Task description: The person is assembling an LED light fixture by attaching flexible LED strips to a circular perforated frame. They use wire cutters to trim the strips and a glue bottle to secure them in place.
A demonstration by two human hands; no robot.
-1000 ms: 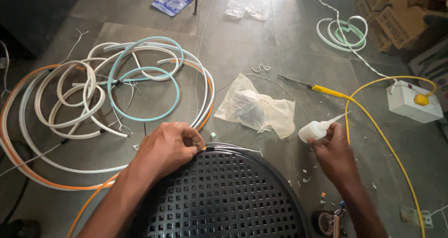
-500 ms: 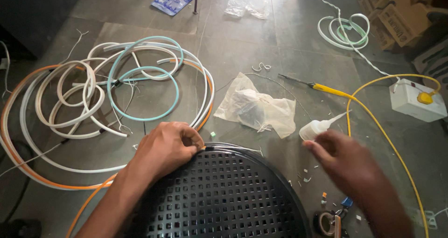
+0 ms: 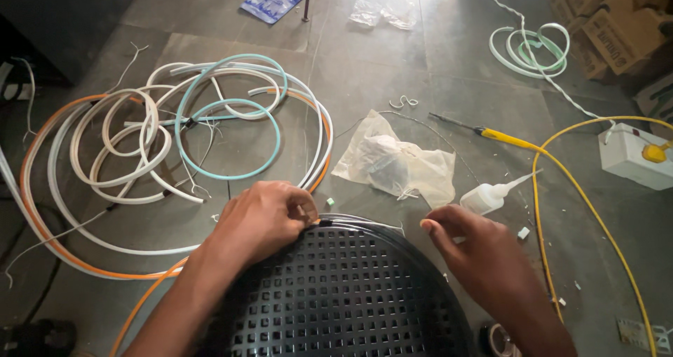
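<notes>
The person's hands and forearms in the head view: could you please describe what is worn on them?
Nothing is worn. The left hand and right hand are bare, with no gloves, rings or watch visible, and both forearms are bare, no sleeves reaching into view.

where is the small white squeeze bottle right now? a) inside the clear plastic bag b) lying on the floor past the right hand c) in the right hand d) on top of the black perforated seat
b: the white squeeze bottle lies on the floor just beyond the right hand, with its nozzle pointing away to the right; that hand's fingers are not on it, and it sits off the black perforated seat.
</notes>
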